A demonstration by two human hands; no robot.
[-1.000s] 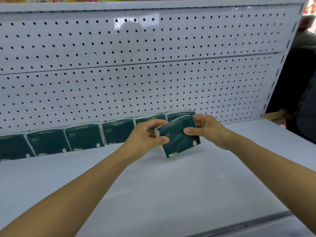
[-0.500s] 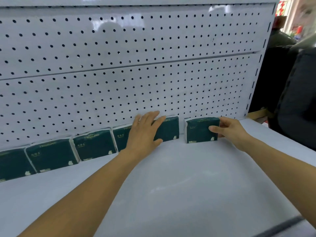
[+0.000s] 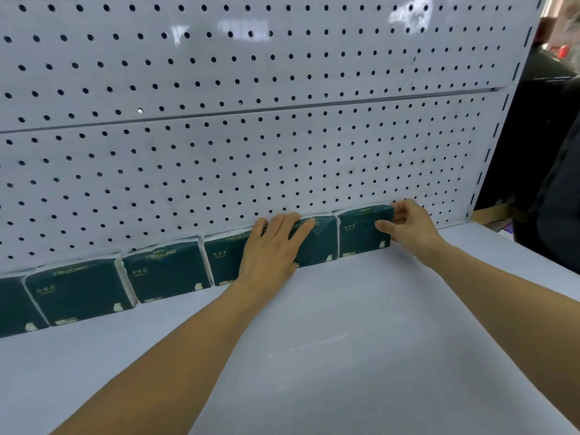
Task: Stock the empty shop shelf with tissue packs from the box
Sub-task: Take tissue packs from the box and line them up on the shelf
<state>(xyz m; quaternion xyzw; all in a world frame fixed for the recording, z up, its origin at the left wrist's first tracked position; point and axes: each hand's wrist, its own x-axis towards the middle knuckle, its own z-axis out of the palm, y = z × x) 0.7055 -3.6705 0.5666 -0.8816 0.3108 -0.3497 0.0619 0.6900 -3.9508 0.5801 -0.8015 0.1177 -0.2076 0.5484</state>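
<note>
Several dark green tissue packs stand in a row along the back of the white shelf (image 3: 345,356), against the pegboard. My right hand (image 3: 409,229) grips the rightmost tissue pack (image 3: 361,233), thumb on its front and fingers round its right edge. My left hand (image 3: 271,248) lies flat with straight fingers on the fronts of the neighbouring packs (image 3: 317,243), covering the seam between two of them. More packs (image 3: 164,274) continue to the left edge of the view. The box is out of view.
The white pegboard back panel (image 3: 251,152) rises behind the row. To the right of the held pack, bare shelf runs to the upright (image 3: 489,152). Past the shelf's right end are a brown cardboard edge (image 3: 492,213) and dark shapes.
The rightmost pack has gone from held tilted in front of the row to standing upright at its right end, closing up to its neighbour. My left hand left it and now presses the adjacent packs.
</note>
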